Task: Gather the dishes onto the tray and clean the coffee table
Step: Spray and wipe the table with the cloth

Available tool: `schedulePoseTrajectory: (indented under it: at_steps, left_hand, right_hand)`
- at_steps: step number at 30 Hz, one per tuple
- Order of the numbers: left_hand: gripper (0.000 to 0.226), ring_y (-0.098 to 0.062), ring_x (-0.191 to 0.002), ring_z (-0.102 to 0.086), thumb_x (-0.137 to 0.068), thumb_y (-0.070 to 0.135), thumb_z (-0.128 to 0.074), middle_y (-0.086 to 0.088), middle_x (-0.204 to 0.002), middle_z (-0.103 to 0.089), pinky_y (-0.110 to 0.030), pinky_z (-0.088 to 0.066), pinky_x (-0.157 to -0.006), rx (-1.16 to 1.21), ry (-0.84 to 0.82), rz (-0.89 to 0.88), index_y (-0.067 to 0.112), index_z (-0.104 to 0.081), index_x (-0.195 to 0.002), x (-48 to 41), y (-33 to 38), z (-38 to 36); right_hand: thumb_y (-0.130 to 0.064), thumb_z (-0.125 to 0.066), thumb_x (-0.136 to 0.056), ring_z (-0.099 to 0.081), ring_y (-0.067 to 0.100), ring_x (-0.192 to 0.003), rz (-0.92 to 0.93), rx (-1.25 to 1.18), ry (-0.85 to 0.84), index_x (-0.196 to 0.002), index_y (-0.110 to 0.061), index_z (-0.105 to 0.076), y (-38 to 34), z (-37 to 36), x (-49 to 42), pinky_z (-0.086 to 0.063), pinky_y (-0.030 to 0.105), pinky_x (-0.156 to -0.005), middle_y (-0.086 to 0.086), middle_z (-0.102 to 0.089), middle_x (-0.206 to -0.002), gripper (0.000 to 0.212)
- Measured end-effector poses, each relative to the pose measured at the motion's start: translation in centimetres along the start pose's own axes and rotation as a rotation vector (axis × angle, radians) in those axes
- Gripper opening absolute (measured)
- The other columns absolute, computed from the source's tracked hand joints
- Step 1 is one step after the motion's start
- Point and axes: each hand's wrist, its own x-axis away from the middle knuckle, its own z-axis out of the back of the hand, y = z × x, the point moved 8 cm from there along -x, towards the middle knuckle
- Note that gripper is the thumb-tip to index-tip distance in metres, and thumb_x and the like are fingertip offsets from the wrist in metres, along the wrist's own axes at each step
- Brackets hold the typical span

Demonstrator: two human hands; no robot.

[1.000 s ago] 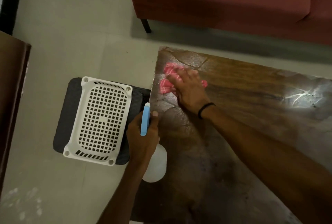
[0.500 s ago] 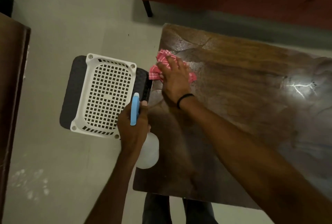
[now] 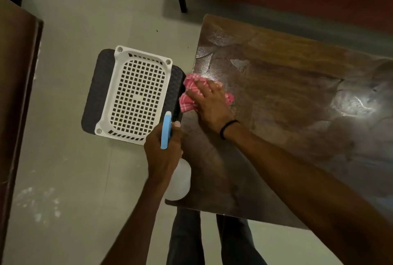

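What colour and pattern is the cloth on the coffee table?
The crumpled cloth is pink with thin white checks, head view.

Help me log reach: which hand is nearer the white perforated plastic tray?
Left. The left hand, gripping a blue-triggered spray bottle, overlaps the white tray's near corner; the right hand presses a pink cloth farther right.

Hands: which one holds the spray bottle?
The left hand grips the blue-topped spray bottle; the right hand presses the pink cloth on the coffee table.

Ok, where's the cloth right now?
Head view: the pink cloth sits under the right hand at the coffee table's left edge, beside the white basket.
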Motion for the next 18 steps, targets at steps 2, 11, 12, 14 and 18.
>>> schedulePoseTrajectory:
  at_steps: [2,11,12,14,18]
  left_hand:
    - [0.024,-0.004,-0.042,-0.058,-0.094,0.021,-0.065,0.0,-0.054,-0.055,-0.007,-0.041,-0.041,-0.002,-0.022,0.013,0.022,-0.054,-0.073,0.8,-0.5,-0.1]
    - [0.03,-0.026,-0.049,-0.061,-0.09,0.037,-0.066,-0.002,-0.055,-0.06,-0.042,-0.059,-0.052,-0.143,-0.188,0.131,0.03,-0.053,-0.065,7.5,-4.0,-1.7]
    - [0.03,-0.025,-0.048,-0.061,-0.09,0.035,-0.066,-0.001,-0.055,-0.059,-0.042,-0.059,-0.052,-0.139,-0.173,0.123,0.031,-0.052,-0.065,7.9,-4.1,-1.5]
    - [0.027,-0.023,-0.048,-0.061,-0.089,0.038,-0.064,0.001,-0.056,-0.059,-0.041,-0.058,-0.052,-0.127,-0.17,0.108,0.032,-0.052,-0.066,8.6,-4.3,-1.2]
    - [0.026,-0.021,-0.047,-0.06,-0.089,0.035,-0.065,0.005,-0.055,-0.057,-0.036,-0.057,-0.051,-0.126,-0.147,0.068,0.034,-0.051,-0.067,8.8,-4.1,-0.8]
  right_hand:
    - [-0.029,-0.056,-0.097,-0.019,0.037,-0.149,0.063,0.017,-0.043,-0.146,-0.034,-0.042,1.1,0.3,1.6,-0.015,0.061,-0.12,0.007,-0.03,-0.16,0.051]
    - [-0.027,-0.059,-0.097,-0.03,0.046,-0.142,-0.114,0.009,0.003,-0.145,-0.026,-0.048,8.5,2.8,3.4,-0.028,0.064,-0.113,0.015,-0.036,-0.157,0.05]
    - [-0.026,-0.059,-0.097,-0.029,0.045,-0.143,-0.121,0.011,-0.009,-0.145,-0.026,-0.048,8.5,2.8,3.3,-0.027,0.064,-0.114,0.014,-0.035,-0.157,0.049]
    - [-0.026,-0.058,-0.098,-0.027,0.045,-0.144,-0.137,0.014,-0.016,-0.146,-0.026,-0.047,8.3,2.8,3.4,-0.023,0.063,-0.116,0.014,-0.033,-0.158,0.049]
    - [-0.028,-0.055,-0.099,-0.023,0.044,-0.146,-0.15,0.021,0.0,-0.147,-0.027,-0.045,8.1,2.9,3.5,-0.02,0.061,-0.117,0.012,-0.03,-0.16,0.049]
